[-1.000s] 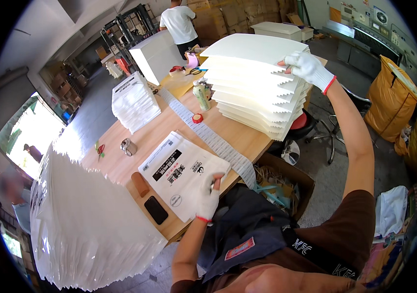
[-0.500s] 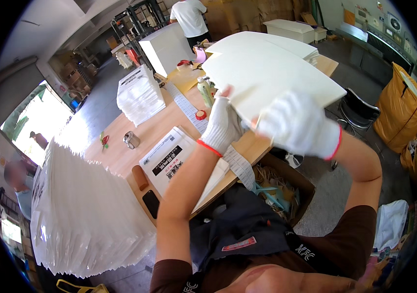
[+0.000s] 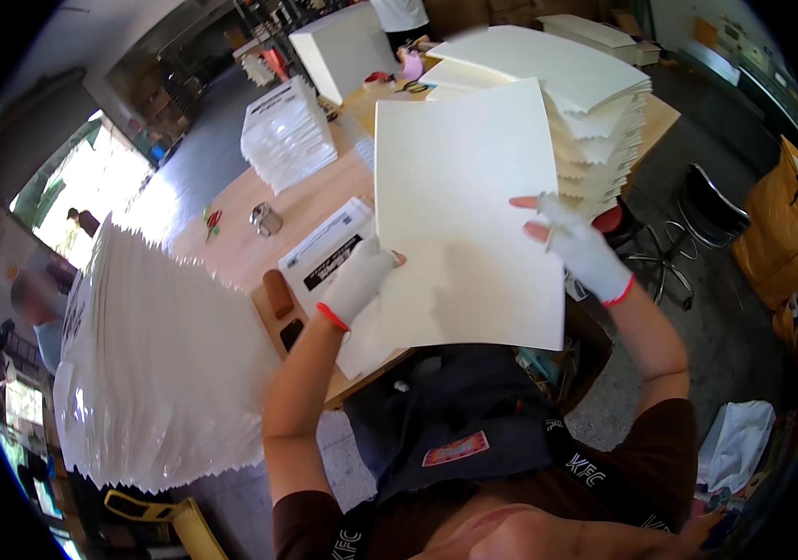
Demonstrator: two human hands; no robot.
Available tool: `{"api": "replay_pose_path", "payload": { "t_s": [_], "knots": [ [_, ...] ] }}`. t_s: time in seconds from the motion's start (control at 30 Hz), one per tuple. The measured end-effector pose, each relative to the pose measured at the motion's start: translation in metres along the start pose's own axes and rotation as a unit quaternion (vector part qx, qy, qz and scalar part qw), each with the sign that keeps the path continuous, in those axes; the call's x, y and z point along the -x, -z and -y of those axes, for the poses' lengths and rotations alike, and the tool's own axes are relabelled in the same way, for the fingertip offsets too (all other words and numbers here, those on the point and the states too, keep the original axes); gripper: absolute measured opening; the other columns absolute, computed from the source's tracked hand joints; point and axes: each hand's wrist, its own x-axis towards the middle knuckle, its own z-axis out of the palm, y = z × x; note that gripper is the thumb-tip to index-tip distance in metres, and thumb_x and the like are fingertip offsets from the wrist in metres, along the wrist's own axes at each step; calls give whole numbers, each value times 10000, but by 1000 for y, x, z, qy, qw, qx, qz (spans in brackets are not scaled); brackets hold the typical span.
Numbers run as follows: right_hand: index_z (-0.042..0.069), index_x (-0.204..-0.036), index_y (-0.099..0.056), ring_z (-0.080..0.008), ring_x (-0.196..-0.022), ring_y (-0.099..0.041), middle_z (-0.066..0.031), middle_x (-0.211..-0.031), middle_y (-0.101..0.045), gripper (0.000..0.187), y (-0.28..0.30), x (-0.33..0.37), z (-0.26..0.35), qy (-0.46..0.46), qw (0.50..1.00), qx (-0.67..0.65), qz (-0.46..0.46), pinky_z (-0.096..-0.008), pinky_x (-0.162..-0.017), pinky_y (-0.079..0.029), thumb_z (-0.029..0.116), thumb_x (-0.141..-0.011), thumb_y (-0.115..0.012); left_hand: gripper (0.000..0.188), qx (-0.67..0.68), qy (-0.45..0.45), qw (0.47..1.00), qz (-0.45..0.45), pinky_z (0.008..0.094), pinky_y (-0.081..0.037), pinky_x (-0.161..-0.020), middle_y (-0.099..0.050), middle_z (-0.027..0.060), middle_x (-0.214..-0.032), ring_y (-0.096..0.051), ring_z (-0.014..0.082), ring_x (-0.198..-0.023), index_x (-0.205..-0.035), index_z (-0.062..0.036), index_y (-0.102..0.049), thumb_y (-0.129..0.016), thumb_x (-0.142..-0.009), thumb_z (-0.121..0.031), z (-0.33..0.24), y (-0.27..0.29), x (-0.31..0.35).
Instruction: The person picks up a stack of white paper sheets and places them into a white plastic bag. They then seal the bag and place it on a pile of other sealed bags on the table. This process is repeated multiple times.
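Observation:
A large white sheet (image 3: 464, 159), gently bowed, lies in front of me over the table's near edge. My left hand (image 3: 361, 275), in a white glove with a red cuff, grips its left edge. The thumb is on the face, and the other fingers are mostly hidden. At the right edge my gloved right hand (image 3: 581, 243) has two bare fingertips stretched apart over the sheet's face. Behind the sheet stands a fanned stack of similar white sheets (image 3: 567, 70). Printed paper (image 3: 329, 247) lies partly under my left hand.
Clear-wrapped sheets form a tall stack (image 3: 165, 364) at left and a smaller stack (image 3: 289, 135) farther back. A metal tin (image 3: 265, 219), a brown cylinder (image 3: 277, 293) and scissors (image 3: 415, 87) rest on the table. A black chair (image 3: 712, 205) and an orange bag (image 3: 777, 229) stand right.
The sheet has come off the stack toward me and now lies between my hands. My left hand has moved down and left, and my right hand has shifted to the sheet's right edge.

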Motion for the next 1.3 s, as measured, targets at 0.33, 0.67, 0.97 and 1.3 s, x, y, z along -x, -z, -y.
{"api": "replay_pose_path", "payload": {
  "t_s": [0.33, 0.67, 0.97, 1.3],
  "knots": [
    [-18, -1170, -584, -212, -946, -624, -155, -1049, -656, 473, -132, 32, -148, -97, 989, -12, -109, -315, -825, -493, 309, -843, -683, 942, -280, 11, 950, -136, 569, -224, -1083, -223, 306, -1460, -220, 554, -1313, -1382, 61, -320, -773, -626, -270, 19, -166, 83],
    [-22, -1200, -557, -110, -895, -599, -82, -1105, -625, 384, -76, 43, -154, -146, 988, -54, 23, -260, -756, -496, 252, -932, -580, 170, -307, 181, 924, -140, 396, -466, -836, -606, 56, -1066, -558, 270, -1030, -928, -130, -656, -677, -811, -251, 171, -68, 82],
    [104, -1218, -571, -374, -864, -626, -130, -1168, -596, 443, -96, 19, -100, -29, 884, 420, 204, -417, -747, -503, 369, -864, -569, 136, 141, 168, 958, -187, 339, -490, -754, -636, 102, -884, -617, 264, -794, -938, -95, -660, -573, -837, -119, 243, -9, 54],
    [92, -1199, -598, -356, -861, -626, -121, -1113, -608, 449, -89, 22, -111, -97, 909, 364, 176, -411, -738, -497, 368, -845, -578, 160, -289, 213, 931, -62, 365, -485, -826, -680, 81, -1029, -637, 280, -940, -934, -143, -709, -605, -827, -200, 213, -57, 66]
  ]
}}
